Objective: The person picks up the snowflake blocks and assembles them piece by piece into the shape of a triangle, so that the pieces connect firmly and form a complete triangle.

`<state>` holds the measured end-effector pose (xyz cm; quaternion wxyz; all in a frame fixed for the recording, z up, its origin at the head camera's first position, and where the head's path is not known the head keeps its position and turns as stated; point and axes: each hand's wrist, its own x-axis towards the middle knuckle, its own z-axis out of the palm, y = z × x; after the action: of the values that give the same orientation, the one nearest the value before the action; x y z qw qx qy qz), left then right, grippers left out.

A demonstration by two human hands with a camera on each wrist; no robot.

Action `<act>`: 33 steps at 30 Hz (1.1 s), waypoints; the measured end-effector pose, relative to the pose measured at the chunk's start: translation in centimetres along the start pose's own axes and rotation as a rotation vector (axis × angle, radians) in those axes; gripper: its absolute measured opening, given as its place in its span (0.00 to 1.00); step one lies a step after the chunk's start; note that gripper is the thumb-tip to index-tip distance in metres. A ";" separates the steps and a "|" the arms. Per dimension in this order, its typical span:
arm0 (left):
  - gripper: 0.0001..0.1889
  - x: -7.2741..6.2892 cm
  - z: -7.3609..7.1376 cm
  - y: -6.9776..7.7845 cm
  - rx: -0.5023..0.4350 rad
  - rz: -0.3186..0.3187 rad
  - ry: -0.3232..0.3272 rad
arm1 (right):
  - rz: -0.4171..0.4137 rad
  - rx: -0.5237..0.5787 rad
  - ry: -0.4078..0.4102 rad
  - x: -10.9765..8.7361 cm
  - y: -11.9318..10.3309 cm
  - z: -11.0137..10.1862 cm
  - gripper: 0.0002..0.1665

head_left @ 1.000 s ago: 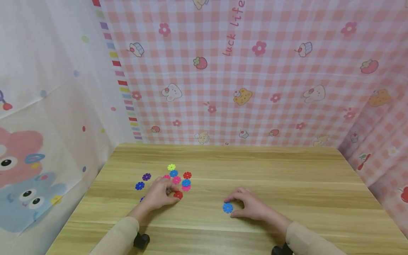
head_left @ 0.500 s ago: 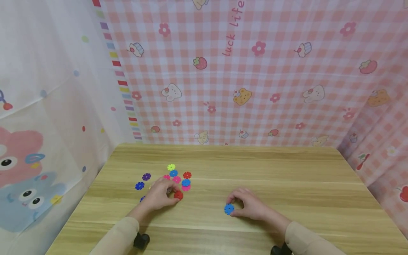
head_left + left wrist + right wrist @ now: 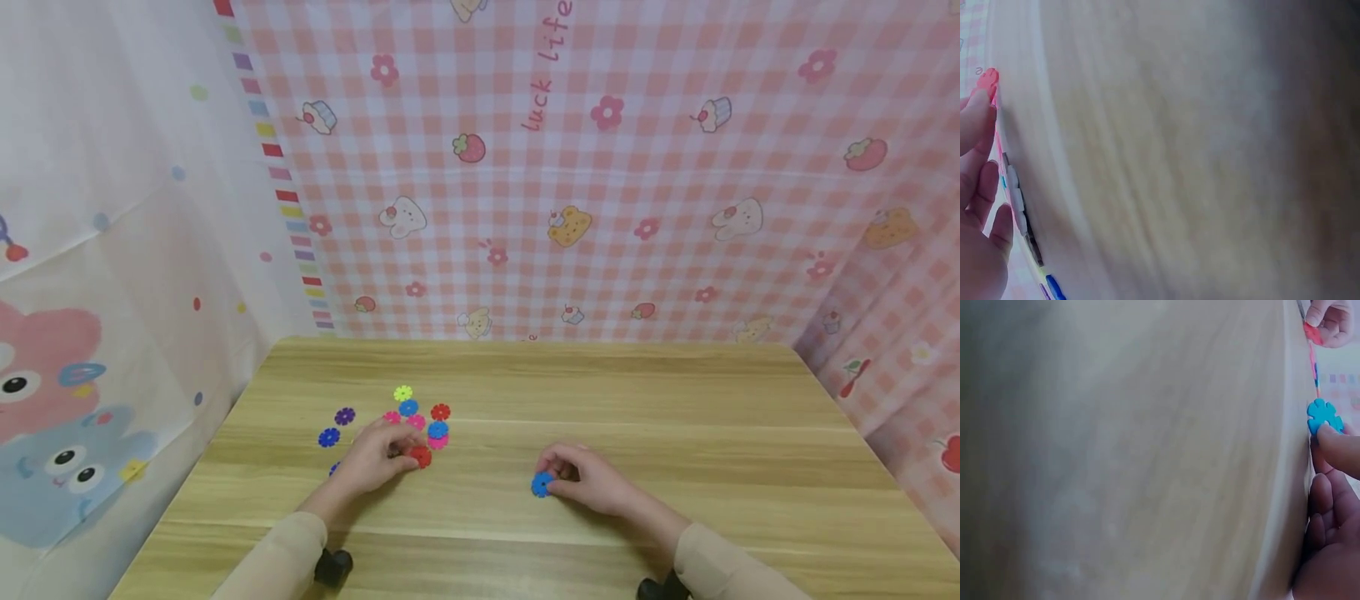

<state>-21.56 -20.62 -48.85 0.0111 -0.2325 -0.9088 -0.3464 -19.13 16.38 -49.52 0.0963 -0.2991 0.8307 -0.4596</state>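
Observation:
My left hand (image 3: 378,454) pinches a red notched disc (image 3: 423,456) between thumb and fingers, just in front of a loose group of similar discs. In the left wrist view the same red disc (image 3: 988,80) stands up at the fingertips. Farther right, my right hand (image 3: 588,482) grips a blue notched disc (image 3: 542,485), its thumb pressed on the face. The right wrist view shows that blue disc (image 3: 1324,416) tilted up at the edge of the tabletop. Part of the group is hidden behind the left hand.
Around the left hand lie a yellow disc (image 3: 403,392), a red disc (image 3: 441,412), a blue disc (image 3: 438,430) partly over a pink one, a purple disc (image 3: 345,416) and a dark blue disc (image 3: 328,437). The wooden table (image 3: 637,383) meets a checked cloth (image 3: 660,175) at the back.
The right hand's fingers have closed on the blue disc, which was flat between spread thumb and fingers, and it is now tilted. The red disc has shifted slightly in the left hand.

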 end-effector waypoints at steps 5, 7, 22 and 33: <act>0.13 -0.3 0.0 0.4 -0.084 -0.025 0.025 | 0.055 0.040 0.030 -0.3 -0.1 -0.1 0.10; 0.13 -0.4 0.1 0.9 -0.133 -0.066 0.037 | 0.089 0.074 0.047 -0.5 -0.1 -0.1 0.10; 0.07 0.9 3.1 7.2 -0.447 -0.206 0.077 | 0.200 0.365 0.137 -1.6 -1.2 -0.9 0.11; 0.09 2.2 6.1 10.5 -0.648 -0.142 0.048 | 0.225 0.450 0.170 -1.4 -2.0 -0.2 0.12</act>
<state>-18.13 -8.94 -46.54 -0.0662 -0.1517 -0.7649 -0.6226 -17.27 16.55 -47.88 0.1407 -0.1364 0.7408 -0.6425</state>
